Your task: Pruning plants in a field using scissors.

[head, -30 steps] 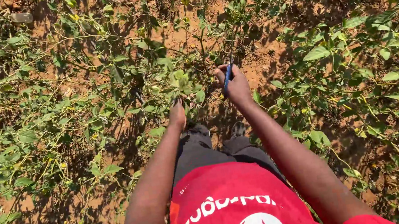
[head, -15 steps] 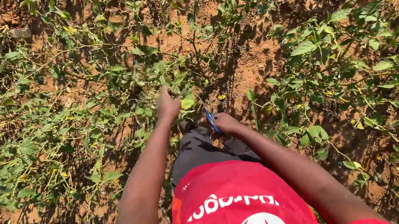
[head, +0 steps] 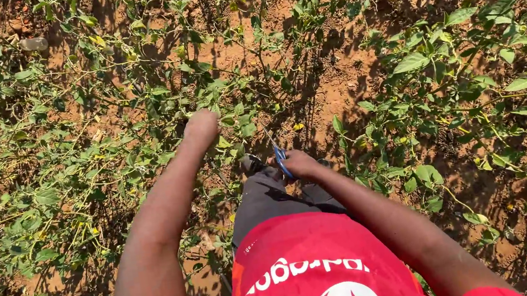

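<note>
Blue-handled scissors [head: 281, 159], slim, in right hand [head: 300, 163]

Open farm field, outdoors in hard sunlight. Bare reddish-brown soil [head: 338, 93] underfoot, dry and crumbly. Low, sprawling green crop plants [head: 458, 65] spread on all sides, thin stems, small yellowing leaves, sharp shadows across the ground.

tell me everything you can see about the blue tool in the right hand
The blue-handled tool is slim, with bright blue grips that look like plastic and a thin, pale metal tip pointing up and to the left, toward the leafy stems. It looks like small scissors or snips, though whether the blades are open is too small to tell. The right hand is closed around its lower end, near the dark trousers, above the reddish soil.
</note>
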